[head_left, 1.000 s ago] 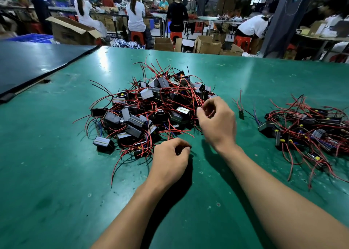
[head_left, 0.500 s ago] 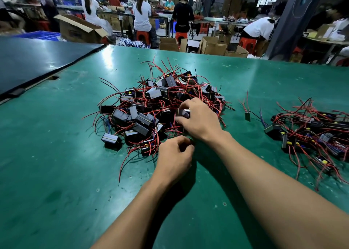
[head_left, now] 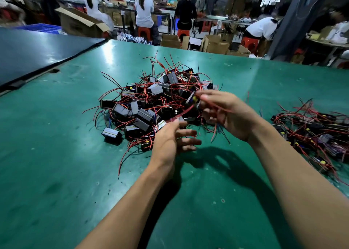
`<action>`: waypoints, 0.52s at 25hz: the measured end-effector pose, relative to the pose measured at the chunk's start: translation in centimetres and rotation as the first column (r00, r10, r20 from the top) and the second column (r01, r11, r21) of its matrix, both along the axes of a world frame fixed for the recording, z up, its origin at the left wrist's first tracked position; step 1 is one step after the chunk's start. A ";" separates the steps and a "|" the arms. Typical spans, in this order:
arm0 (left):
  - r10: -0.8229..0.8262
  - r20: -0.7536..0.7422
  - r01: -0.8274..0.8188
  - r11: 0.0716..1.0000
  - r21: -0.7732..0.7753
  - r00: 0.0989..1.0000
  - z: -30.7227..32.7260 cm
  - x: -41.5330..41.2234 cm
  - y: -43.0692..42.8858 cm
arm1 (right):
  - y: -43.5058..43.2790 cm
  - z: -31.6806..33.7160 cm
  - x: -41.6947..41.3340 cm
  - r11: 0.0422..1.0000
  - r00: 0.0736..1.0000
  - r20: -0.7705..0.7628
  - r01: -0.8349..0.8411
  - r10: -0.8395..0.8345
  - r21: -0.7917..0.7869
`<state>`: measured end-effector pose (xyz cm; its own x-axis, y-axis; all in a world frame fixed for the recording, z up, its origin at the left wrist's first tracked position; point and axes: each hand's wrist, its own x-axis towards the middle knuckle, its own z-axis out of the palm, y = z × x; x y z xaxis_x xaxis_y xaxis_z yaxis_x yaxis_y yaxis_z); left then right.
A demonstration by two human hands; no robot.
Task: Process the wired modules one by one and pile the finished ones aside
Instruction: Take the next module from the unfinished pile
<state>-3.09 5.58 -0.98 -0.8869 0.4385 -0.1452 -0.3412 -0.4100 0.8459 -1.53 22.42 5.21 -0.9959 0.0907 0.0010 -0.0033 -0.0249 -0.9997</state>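
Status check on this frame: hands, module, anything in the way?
Right hand grips one module by the main pile. Left hand at its red wire, grip blurred. Nothing in the way.

left hand: bare, fingers motion-blurred | right hand: bare, also blurred | left forearm: bare, slim, uncovered to frame edge at 6 o'clock | right forearm: bare, broader in view, uncovered to edge at 4 o'clock

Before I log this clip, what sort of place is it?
Most likely an electronics assembly workshop: a pile of wired modules on a green bench, seated workers and cardboard boxes behind.
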 end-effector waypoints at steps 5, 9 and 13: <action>-0.139 0.144 0.126 0.988 0.093 0.980 0.8 0.1 -0.4 | -0.7 -1.5 0.1 0.982 0.982 0.104 -0.168 0.158 0.087; -0.042 0.133 0.028 0.993 0.111 0.990 0.6 0.1 -0.3 | 0.3 -1.4 -1.6 0.987 0.992 0.093 -0.095 0.083 0.134; 0.000 0.178 -0.011 0.998 0.062 0.984 0.6 0.2 0.1 | 1.0 -2.0 -5.5 0.474 0.952 -0.170 0.275 -0.253 0.836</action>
<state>-2.85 5.73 -0.39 -0.8517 0.4470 -0.2735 -0.4816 -0.4621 0.7446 -6.99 23.45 3.23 -0.9236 0.2943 0.2455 0.1213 0.8321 -0.5413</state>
